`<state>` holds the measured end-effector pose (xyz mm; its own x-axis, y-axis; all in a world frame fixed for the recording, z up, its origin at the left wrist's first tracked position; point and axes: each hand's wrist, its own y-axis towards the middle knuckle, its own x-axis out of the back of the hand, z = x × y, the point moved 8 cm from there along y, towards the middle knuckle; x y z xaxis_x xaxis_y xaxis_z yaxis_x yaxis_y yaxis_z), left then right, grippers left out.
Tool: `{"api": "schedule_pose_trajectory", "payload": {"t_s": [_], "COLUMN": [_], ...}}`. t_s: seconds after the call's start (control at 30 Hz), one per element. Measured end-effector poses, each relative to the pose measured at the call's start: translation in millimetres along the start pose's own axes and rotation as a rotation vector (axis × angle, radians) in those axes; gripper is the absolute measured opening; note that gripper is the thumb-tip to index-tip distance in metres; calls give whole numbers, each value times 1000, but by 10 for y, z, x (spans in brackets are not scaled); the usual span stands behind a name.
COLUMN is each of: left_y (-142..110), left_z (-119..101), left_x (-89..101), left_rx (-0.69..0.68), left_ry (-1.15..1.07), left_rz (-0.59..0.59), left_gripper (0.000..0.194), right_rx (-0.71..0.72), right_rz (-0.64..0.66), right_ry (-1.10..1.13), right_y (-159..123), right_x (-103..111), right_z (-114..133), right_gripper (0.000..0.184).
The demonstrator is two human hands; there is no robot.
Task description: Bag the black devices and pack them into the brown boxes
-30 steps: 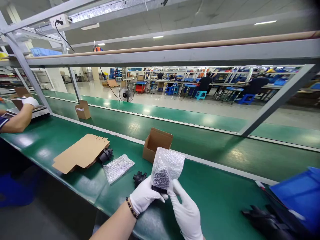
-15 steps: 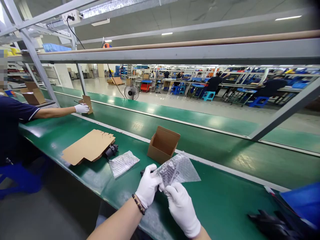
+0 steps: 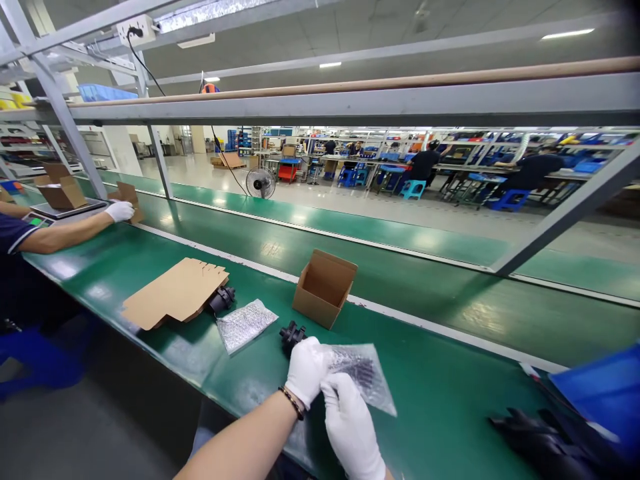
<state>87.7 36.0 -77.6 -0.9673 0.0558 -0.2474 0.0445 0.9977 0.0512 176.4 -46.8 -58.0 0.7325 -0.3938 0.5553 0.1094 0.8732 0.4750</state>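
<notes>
A clear bubble-wrap bag (image 3: 373, 380) with something dark inside hangs tilted over the green work surface. My left hand (image 3: 306, 371), in a white glove, is closed on its left end. Also gloved, my right hand (image 3: 351, 423) pinches the bag's near edge, close to my left fingers. Just beyond my left hand lies a black plastic part (image 3: 292, 337), partly hidden by the glove. An open cardboard box (image 3: 324, 293) stands behind it. Another bubble-wrap bag (image 3: 247, 325) lies to the left, beside a second black part (image 3: 221, 300).
Flat cardboard blanks (image 3: 175, 293) lie stacked at left. A co-worker's gloved hand (image 3: 120, 211) touches a small carton (image 3: 131, 198) farther left. Black parts (image 3: 540, 443) and a blue bin (image 3: 603, 390) sit at right. A metal rail (image 3: 350, 103) crosses above.
The bag has swung downward and toward me, and its loose end now points lower right. More of the black part shows beyond my left hand. The co-worker's arm has drawn left with the carton.
</notes>
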Motion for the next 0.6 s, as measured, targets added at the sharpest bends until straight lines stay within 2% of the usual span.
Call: {"api": "schedule_pose_trajectory", "payload": {"t_s": [0.17, 0.37, 0.43, 0.5, 0.53, 0.57, 0.6], "left_y": [79, -12, -15, 16, 38, 58, 71], "left_z": [-14, -38, -32, -28, -27, -27, -25], "left_x": [55, 77, 134, 181, 187, 179, 154], "left_rx": [53, 78, 80, 86, 88, 90, 91], "left_ry": [-169, -211, -193, -172, -156, -135, -111], "left_rz": [-105, -84, -95, -103, -96, -81, -59], "left_gripper": [38, 38, 36, 34, 34, 36, 37], "right_rx": [-66, -123, -107, -189, -268, -340, -386], "right_rz": [132, 308, 440, 592, 605, 557, 455], "right_ry": [-30, 194, 281, 352, 388, 439, 515], "right_y": [16, 198, 177, 119, 114, 142, 199], "right_x": [-133, -49, -67, -127, -132, -112, -70], "right_z": [-48, 85, 66, -118, -264, -408, -524], "right_gripper": [26, 28, 21, 26, 33, 40, 48]}}
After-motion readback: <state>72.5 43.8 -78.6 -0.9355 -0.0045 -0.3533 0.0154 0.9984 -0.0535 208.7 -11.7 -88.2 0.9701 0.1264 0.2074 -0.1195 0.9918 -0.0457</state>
